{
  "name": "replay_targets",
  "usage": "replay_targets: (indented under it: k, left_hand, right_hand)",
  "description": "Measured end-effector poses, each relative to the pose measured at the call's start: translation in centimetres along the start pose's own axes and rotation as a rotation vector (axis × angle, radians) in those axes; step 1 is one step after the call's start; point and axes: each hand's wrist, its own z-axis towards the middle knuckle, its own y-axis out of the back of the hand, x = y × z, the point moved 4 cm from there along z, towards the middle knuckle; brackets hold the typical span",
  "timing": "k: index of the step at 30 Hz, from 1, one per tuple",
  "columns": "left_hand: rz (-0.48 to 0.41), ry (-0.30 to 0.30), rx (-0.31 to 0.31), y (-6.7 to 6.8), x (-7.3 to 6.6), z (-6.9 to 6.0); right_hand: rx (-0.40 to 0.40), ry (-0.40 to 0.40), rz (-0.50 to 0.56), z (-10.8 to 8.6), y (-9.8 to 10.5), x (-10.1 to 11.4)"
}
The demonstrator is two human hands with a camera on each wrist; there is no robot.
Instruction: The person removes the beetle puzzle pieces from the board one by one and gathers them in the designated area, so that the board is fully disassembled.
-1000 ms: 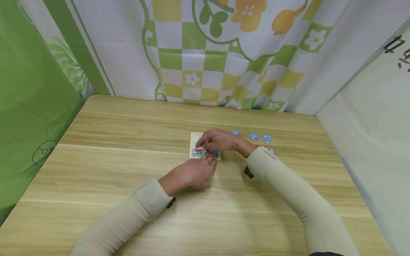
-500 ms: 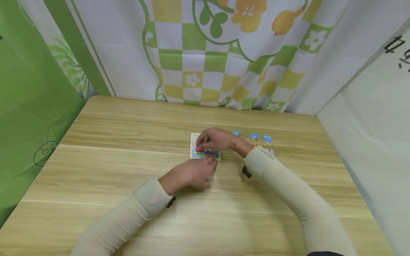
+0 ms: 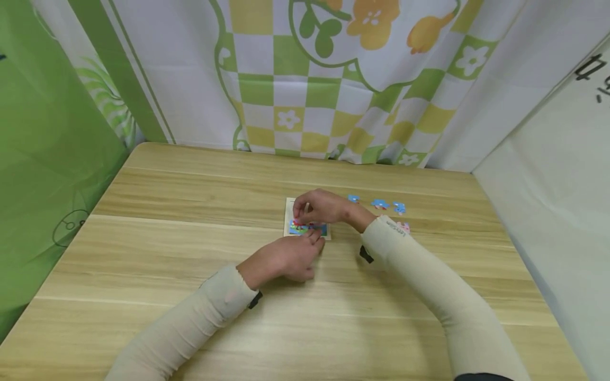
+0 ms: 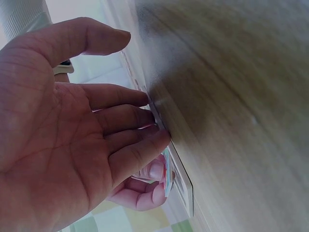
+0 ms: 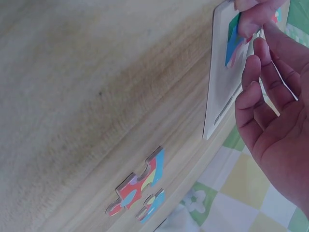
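Note:
A small pale puzzle tray (image 3: 288, 212) lies on the table, its near part filled with colourful picture pieces. My left hand (image 3: 290, 258) rests its fingertips on the tray's near edge; in the left wrist view this hand (image 4: 72, 135) has extended fingers and a raised thumb. Over the tray's left part, my right hand (image 3: 324, 206) pinches a puzzle piece (image 4: 168, 179) between thumb and fingers, tilted up in the left wrist view. Part of the picture (image 5: 234, 41) shows in the right wrist view, where my right hand (image 5: 285, 121) hides the piece's contact with the tray.
Loose puzzle pieces lie right of the tray, among them a blue one (image 3: 379, 203) and a pink one (image 3: 403, 227). In the right wrist view, a red and blue piece (image 5: 140, 186) lies beside a smaller one (image 5: 152, 207). Patterned curtain (image 3: 319, 95) hangs behind the table.
My right hand has shifted slightly over the tray, its wrist and sleeve moving a little left. My left fingers stay on the near edge. The head view has shifted slightly.

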Motion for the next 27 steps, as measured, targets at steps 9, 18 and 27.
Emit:
replay_targets:
  k: [9, 18, 27]
  left_hand:
    - [0.023, -0.002, 0.006, -0.14, 0.01, 0.14]
    - [0.042, -0.010, 0.003, -0.05, -0.01, -0.04]
    - [0.026, -0.019, 0.006, -0.13, -0.10, -0.01]
  right_hand:
    - [0.031, -0.005, 0.013, 0.02, 0.16, 0.05]
    - [0.059, -0.011, 0.066, 0.29, 0.19, -0.06]
    - [0.059, -0.006, -0.013, 0.31, 0.30, 0.15]
